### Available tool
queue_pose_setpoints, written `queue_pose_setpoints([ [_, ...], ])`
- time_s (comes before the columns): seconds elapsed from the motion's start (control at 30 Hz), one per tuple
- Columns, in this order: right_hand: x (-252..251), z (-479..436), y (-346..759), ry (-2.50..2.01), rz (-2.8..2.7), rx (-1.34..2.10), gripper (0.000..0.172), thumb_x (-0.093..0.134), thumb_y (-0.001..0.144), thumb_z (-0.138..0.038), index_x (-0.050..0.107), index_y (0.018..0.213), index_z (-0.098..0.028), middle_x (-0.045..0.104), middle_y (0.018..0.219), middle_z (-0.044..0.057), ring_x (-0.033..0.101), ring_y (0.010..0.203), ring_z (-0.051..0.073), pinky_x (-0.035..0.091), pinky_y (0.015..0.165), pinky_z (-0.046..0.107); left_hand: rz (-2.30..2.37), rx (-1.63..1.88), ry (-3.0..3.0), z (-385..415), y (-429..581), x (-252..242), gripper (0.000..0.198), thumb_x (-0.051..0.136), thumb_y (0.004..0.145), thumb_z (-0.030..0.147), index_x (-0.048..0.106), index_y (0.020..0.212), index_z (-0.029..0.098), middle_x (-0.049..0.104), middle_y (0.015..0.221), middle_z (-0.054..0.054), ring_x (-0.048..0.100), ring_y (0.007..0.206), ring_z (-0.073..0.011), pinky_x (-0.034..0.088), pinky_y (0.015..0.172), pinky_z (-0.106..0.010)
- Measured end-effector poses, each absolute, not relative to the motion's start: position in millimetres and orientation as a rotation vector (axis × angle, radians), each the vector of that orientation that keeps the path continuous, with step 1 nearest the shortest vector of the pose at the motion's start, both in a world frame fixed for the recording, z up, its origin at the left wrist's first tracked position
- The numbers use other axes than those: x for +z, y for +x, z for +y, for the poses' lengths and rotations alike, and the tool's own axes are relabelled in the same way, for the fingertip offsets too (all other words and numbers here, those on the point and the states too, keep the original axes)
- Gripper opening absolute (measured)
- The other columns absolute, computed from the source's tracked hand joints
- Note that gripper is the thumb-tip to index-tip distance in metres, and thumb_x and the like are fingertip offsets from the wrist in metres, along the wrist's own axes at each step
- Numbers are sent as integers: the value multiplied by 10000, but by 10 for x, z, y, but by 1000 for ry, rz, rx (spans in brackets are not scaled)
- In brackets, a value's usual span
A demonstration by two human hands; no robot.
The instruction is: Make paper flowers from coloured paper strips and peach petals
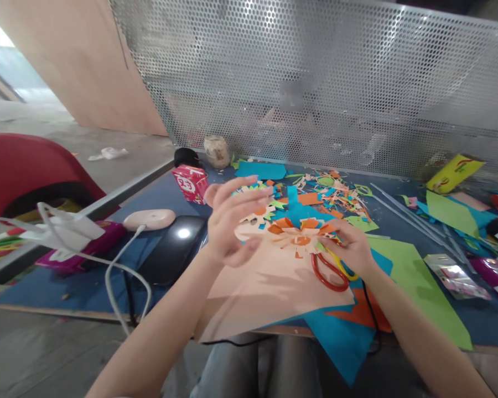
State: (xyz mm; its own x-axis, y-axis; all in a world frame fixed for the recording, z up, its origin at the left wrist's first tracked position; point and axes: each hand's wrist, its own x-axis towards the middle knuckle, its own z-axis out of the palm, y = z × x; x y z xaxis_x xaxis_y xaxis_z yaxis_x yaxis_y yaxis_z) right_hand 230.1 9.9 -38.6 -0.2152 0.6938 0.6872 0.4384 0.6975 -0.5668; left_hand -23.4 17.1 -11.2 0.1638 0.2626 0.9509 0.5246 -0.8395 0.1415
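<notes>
A paper flower (301, 240) with peach and orange strips lies on a large peach sheet (265, 276). My right hand (351, 246) is at its right edge, fingers curled in a pinch on the paper; the fingertips are partly hidden. Below that hand rest scissors (330, 273) with red and yellow loops showing, their blades out of sight. My left hand (234, 221) is raised to the left of the flower, fingers stretched and apart, holding nothing. Blue paper strips (299, 207) lie just behind the flower.
Paper scraps (336, 190) cover the back of the table. A black glossy device (174, 249), white cable (112, 276) and pink box (191, 183) stand left. Green sheets (419, 287), clear sticks (419, 221) and a yellow packet (454, 172) lie right, before a perforated metal panel (315, 83).
</notes>
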Motion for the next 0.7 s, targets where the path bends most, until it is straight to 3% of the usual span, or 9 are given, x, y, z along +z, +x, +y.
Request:
queue_pose_setpoints([
  [0.07, -343, 87, 2316, -756, -1922, 222, 75, 597, 773, -245, 604, 848, -237, 677, 783, 29, 643, 733, 164, 531, 661, 286, -567, -1554, -2350, 141, -209, -88, 557, 432, 755, 623, 527, 1163, 256, 666, 1060, -63, 502, 1157, -301, 263, 1000, -495],
  [0.27, -272, 61, 2362, -516, -2023, 138, 200, 516, 797, -128, 584, 945, -244, 658, 792, 40, 632, 783, 175, 536, 688, 321, -499, -1456, -2500, 36, -101, 7, 680, 662, 669, 512, 448, 1236, 203, 677, 1044, -87, 527, 1138, -291, 284, 994, -455],
  [0.57, -164, -33, 2393, -369, -2076, -105, 295, 533, 771, -78, 620, 1021, -207, 633, 813, 62, 601, 766, 182, 537, 651, 341, -315, -1561, -2530, -51, -26, -15, 367, 683, 669, 141, 544, 1005, 188, 725, 840, -13, 617, 1015, -197, 409, 918, -359],
  [0.7, -123, -86, 2406, -397, -2100, -183, 289, 563, 776, -100, 618, 1034, -217, 638, 816, 56, 601, 785, 185, 540, 655, 345, -287, -1596, -2563, -128, -20, -18, 246, 652, 713, 94, 593, 931, 192, 731, 873, 1, 620, 1007, -165, 446, 882, -308],
])
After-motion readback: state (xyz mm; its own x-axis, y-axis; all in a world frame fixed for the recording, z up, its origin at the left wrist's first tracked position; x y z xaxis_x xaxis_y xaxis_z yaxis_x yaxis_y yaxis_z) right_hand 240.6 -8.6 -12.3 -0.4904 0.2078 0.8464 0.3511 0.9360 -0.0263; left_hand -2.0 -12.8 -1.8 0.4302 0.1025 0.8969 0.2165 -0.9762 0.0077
